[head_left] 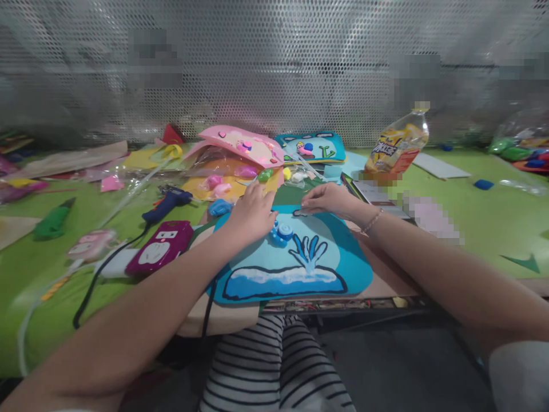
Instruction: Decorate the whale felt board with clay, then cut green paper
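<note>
A blue foam sheet (pixel 360 274) lies in front of me, with a white and blue clay wave (pixel 283 281) outlined in black along its near side. A splash-shaped clay piece (pixel 309 252) rises from the wave, and a blue clay snail (pixel 282 232) sits above it. My left hand (pixel 254 213) rests over the sheet's far left part, fingers apart, close to the snail. At the far edge, the fingertips of my right hand (pixel 326 199) are pinched together by a small black-outlined cloud (pixel 300 213). Whatever they hold is too small to make out.
Left of the sheet lie a blue glue gun (pixel 167 205) and a maroon phone case (pixel 160 249). Behind are a decorated pink sheet (pixel 214 137), another blue sheet (pixel 338 150) and clay lumps (pixel 221 207). A snack bag (pixel 397 146) stands right, before a perforated metal panel (pixel 274 74).
</note>
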{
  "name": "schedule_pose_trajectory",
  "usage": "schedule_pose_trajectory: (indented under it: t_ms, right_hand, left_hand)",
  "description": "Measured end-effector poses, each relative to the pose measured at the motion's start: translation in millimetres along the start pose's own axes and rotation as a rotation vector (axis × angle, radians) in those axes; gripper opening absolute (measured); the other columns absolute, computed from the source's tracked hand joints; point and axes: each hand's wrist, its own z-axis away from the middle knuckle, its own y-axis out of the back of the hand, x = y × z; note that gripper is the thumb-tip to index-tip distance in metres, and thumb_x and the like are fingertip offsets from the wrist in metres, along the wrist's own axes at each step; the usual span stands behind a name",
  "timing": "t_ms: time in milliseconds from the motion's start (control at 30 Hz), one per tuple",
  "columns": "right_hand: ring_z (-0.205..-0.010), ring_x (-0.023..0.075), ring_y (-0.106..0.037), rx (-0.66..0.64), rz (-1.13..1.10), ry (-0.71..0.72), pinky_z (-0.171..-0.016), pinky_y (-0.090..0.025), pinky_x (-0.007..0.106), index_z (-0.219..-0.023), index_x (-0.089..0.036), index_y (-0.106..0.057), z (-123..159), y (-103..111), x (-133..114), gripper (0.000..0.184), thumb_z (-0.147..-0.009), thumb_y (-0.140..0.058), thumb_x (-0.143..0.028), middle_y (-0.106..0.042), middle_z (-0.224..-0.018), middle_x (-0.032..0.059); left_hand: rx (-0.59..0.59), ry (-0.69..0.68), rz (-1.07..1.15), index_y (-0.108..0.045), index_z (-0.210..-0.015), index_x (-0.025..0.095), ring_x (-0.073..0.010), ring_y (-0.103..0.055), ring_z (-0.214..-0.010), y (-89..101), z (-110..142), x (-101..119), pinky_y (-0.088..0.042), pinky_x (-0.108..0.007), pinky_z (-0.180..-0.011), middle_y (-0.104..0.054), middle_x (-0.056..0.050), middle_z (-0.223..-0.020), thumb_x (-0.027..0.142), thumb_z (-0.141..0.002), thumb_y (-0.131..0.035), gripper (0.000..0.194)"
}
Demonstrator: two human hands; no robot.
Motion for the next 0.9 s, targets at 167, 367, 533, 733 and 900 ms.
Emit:
schedule_pose_trajectory:
  t_ms: [167, 367, 533, 733, 900]
  right_hand:
    - [-0.048, 0.0106, -0.059, 0.107, 0.311, 0.05, -0.049, -0.049, 0.021, -0.058, -0.017, -0.065, 3, -4, -7, 0.032, -0.083, -0.063, -0.036, -0.065, -0.053, 0.0017]
    - [-0.068, 0.013, -0.062, 0.111, 0.794, 0.413, -0.06, -0.043, 0.021, -0.074, -0.019, -0.071, 0, -2, -1, 0.014, -0.08, -0.062, -0.028, -0.071, -0.073, 0.0001]
    - [-0.08, 0.016, -0.064, 0.072, 0.777, 0.478, -0.072, -0.045, 0.024, -0.082, -0.019, -0.073, -1, -1, 1, 0.015, -0.081, -0.058, -0.02, -0.073, -0.087, 0.0025]
    - [-0.08, 0.0151, -0.063, 0.046, 0.845, 0.472, -0.072, -0.045, 0.023, -0.082, -0.02, -0.073, -2, 0, 2, 0.018, -0.077, -0.058, -0.012, -0.073, -0.086, 0.0008]
    - [-0.079, 0.0153, -0.063, 0.035, 0.826, 0.495, -0.073, -0.046, 0.024, -0.077, -0.021, -0.073, -3, -1, 3, 0.02, -0.074, -0.058, -0.009, -0.073, -0.083, 0.0007]
  left_hand:
    - [-0.008, -0.001, 0.005, -0.05, -0.124, 0.01, -0.0341, -0.033, -0.127, 0.4, 0, 0, -0.036, -0.047, -0.101, -0.045, -0.019, -0.126, 0.029, -0.087, -0.052, 0.042]
    - [0.0, -0.015, -0.006, -0.05, -0.124, 0.007, -0.0355, -0.034, -0.128, -2.9, 0, -2, -0.036, -0.047, -0.101, -0.045, -0.021, -0.124, 0.029, -0.087, -0.052, 0.043]
    - [0.023, -0.011, 0.005, -0.049, -0.124, 0.014, -0.034, -0.034, -0.128, -1.6, 1, -2, -0.038, -0.047, -0.101, -0.047, -0.016, -0.124, 0.029, -0.086, -0.054, 0.041]
    - [0.023, -0.013, 0.011, -0.049, -0.124, 0.011, -0.0351, -0.033, -0.129, -1.0, 1, -1, -0.036, -0.047, -0.103, -0.046, -0.019, -0.126, 0.028, -0.087, -0.053, 0.041]
    - [0.007, -0.005, 0.021, -0.048, -0.125, 0.011, -0.0353, -0.033, -0.13, -0.3, 1, 0, -0.035, -0.048, -0.103, -0.045, -0.019, -0.128, 0.028, -0.087, -0.052, 0.042]
